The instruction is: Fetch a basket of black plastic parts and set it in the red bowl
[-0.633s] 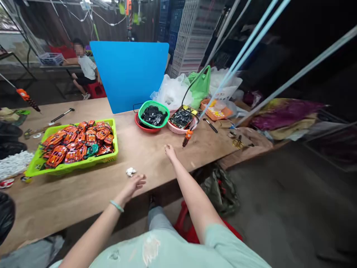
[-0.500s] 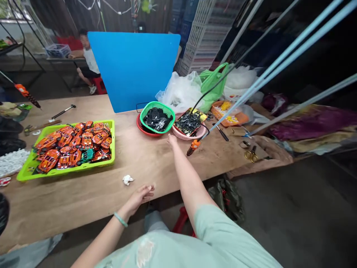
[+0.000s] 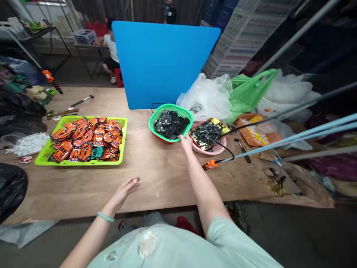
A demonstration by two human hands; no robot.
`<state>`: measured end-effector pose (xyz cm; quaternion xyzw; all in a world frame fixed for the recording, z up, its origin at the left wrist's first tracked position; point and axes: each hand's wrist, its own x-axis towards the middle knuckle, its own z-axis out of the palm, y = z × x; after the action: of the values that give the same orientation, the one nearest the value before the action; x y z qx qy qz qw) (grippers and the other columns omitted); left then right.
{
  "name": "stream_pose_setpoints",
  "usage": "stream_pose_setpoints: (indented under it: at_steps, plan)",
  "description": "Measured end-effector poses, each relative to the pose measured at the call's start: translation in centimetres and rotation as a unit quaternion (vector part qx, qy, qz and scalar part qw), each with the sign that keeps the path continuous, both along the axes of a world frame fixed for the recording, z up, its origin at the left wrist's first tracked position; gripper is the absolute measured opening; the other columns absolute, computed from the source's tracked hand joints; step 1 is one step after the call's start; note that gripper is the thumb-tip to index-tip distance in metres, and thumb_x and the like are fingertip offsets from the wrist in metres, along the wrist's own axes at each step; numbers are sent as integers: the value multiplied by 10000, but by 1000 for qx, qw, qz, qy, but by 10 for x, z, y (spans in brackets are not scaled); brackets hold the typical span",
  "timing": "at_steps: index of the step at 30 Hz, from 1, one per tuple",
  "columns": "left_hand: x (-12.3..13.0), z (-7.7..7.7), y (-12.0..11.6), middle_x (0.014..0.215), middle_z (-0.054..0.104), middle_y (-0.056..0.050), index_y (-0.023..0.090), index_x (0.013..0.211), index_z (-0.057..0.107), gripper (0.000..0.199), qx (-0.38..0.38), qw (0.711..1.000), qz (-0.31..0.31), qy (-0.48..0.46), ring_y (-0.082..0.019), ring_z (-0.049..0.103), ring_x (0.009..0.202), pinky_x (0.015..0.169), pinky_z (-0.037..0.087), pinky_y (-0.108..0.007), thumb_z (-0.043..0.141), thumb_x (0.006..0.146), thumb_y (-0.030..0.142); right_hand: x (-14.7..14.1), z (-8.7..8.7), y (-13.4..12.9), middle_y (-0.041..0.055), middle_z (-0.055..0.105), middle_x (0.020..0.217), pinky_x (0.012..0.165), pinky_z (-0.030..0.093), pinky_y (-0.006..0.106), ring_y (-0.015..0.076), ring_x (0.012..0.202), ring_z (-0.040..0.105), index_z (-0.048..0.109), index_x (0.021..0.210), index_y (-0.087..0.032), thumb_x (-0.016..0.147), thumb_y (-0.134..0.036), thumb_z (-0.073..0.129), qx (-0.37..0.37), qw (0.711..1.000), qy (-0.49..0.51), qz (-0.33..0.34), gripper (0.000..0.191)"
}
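Reaching farther than half a second ago, the right hand now touches the near rim of the green basket of black parts, at 12 o'clock on the tabletop; whether its fingers grip anything I cannot tell. Left hand hovers open and empty near the tabletop's edge. Crumpled white scrap seen earlier is gone from view. Orange toy cars fill the lime tray at 10 o'clock.

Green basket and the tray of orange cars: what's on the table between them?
Nothing: bare wood lies between the green basket and the tray in the head view.
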<state>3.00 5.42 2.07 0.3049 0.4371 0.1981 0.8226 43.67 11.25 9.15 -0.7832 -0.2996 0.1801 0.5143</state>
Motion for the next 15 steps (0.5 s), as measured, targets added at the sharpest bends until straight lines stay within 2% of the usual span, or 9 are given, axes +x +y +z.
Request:
stream_pose_setpoints:
  at_steps: [2, 4, 7, 9, 11, 13, 15]
  plan:
    - [-11, 16, 6, 1426, 676, -196, 167, 1184, 783, 563, 12, 998, 49, -37, -378, 645, 1306, 1143, 452, -495, 902, 754, 510, -17, 10, -14, 0, 627, 660, 716, 544, 301, 196, 759, 612, 664, 785, -163, 746, -499, 679, -8, 1000, 3, 17, 339]
    - [-32, 25, 9, 1448, 665, -191, 170, 1189, 781, 555, 26, 991, 121, -57, -383, 596, 1379, 1180, 426, -495, 892, 769, 516, -42, 14, -25, -5, 637, 674, 694, 549, 313, 181, 706, 599, 666, 784, -173, 688, -536, 705, -12, 998, 32, 61, 378]
    - [-82, 31, 4, 1539, 601, -168, 218, 1243, 762, 547, 45, 964, 257, -48, -380, 454, 1522, 1240, 353, -512, 862, 806, 530, -104, 12, -34, 15, 707, 774, 709, 568, 331, 179, 708, 626, 713, 861, -177, 622, -519, 769, -32, 978, 121, 169, 420]
    - [-125, 31, -10, 1595, 551, -145, 256, 1308, 729, 555, 61, 938, 338, -43, -367, 368, 1580, 1251, 332, -537, 819, 847, 552, -165, 6, -38, 31, 744, 842, 721, 575, 334, 187, 738, 650, 741, 903, -187, 618, -501, 793, -62, 951, 164, 255, 427]
    - [-176, 29, -32, 1586, 565, -131, 250, 1337, 707, 595, 85, 908, 406, -52, -354, 360, 1586, 1253, 339, -530, 799, 853, 584, -238, -1, -41, 38, 759, 860, 715, 568, 325, 188, 746, 655, 758, 898, -191, 643, -502, 796, -92, 918, 178, 341, 404]
    - [-235, 23, -64, 1490, 652, -124, 210, 1317, 713, 642, 92, 879, 463, -62, -342, 452, 1527, 1243, 375, -494, 821, 818, 600, -320, -11, -46, 45, 767, 867, 722, 558, 323, 191, 755, 654, 768, 882, -188, 662, -510, 796, -107, 883, 173, 423, 391]
    - [-298, 14, -105, 1337, 742, -113, 173, 1265, 727, 631, 67, 854, 511, -64, -328, 599, 1382, 1187, 448, -467, 872, 768, 534, -406, -20, -51, 55, 777, 891, 751, 555, 335, 204, 783, 661, 774, 887, -184, 659, -515, 805, -114, 843, 164, 499, 403]
